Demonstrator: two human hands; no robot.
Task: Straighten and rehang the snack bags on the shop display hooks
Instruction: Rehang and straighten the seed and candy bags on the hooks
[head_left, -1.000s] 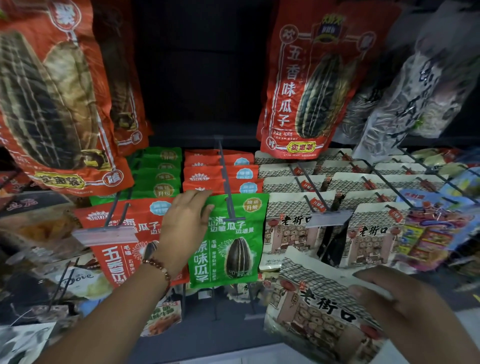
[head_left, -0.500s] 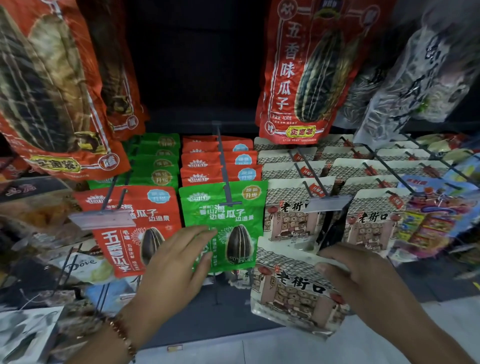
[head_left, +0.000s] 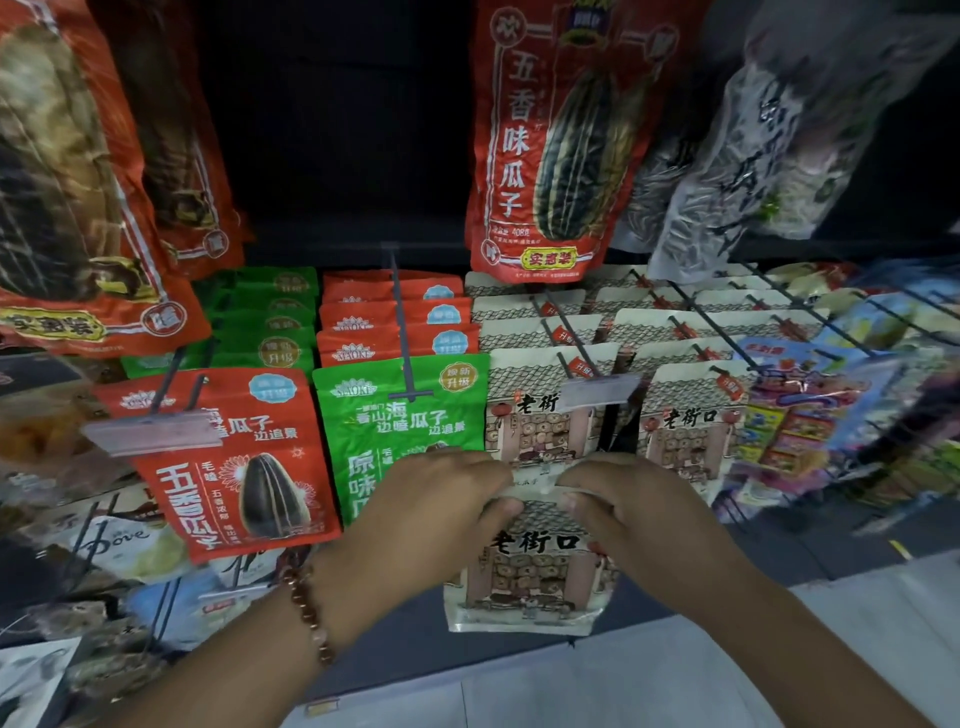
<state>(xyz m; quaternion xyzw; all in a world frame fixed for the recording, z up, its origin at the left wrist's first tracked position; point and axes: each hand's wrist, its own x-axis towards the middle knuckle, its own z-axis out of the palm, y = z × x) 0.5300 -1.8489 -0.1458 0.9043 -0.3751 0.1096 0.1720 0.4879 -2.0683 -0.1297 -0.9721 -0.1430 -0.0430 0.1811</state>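
Pinched at its top edge by the left hand (head_left: 415, 514) and right hand (head_left: 639, 512), a cream sunflower-seed bag (head_left: 530, 577) is held just below its row. Light, crinkly and slippery it is judged, best gripped beside the hang hole. Behind, the hook (head_left: 582, 358) with price tag (head_left: 597, 391) is waiting.

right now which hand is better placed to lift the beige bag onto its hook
Right. Both hands pinch the beige bag's top edge, but the right hand sits below the hook; the left hand lies toward the green bag.
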